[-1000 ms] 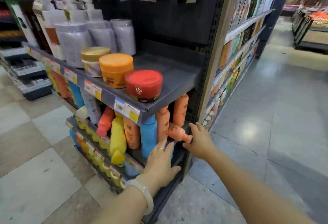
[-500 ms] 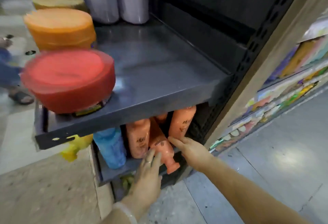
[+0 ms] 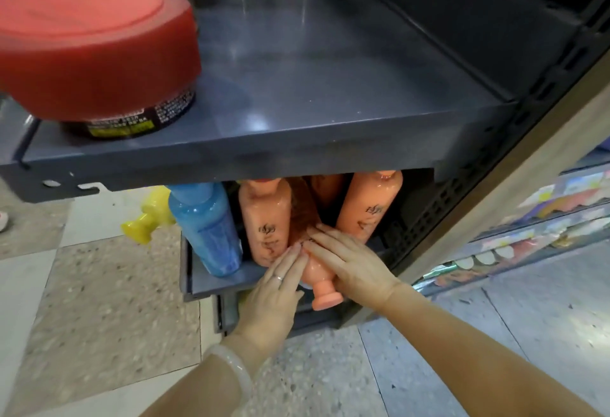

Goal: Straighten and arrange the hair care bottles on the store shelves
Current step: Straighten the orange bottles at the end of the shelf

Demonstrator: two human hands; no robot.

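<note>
Lower shelf (image 3: 218, 281): peach bottle (image 3: 317, 273) tipped, flared cap overhanging front edge | left hand (image 3: 275, 294) flat on its side, fingers extended | right hand (image 3: 353, 263) cupped over its body | upright glossy peach bottles behind, tops hidden by grey metal upper shelf (image 3: 297, 149) | red jar (image 3: 95, 46) blurred.

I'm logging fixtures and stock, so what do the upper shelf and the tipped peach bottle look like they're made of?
Upper shelf: likely painted sheet metal, dark grey, satin; it shows soft light reflections, a folded front edge and punched slots. Tipped peach bottle: apparently glossy plastic, smooth with highlights, matching flared cap.
</note>
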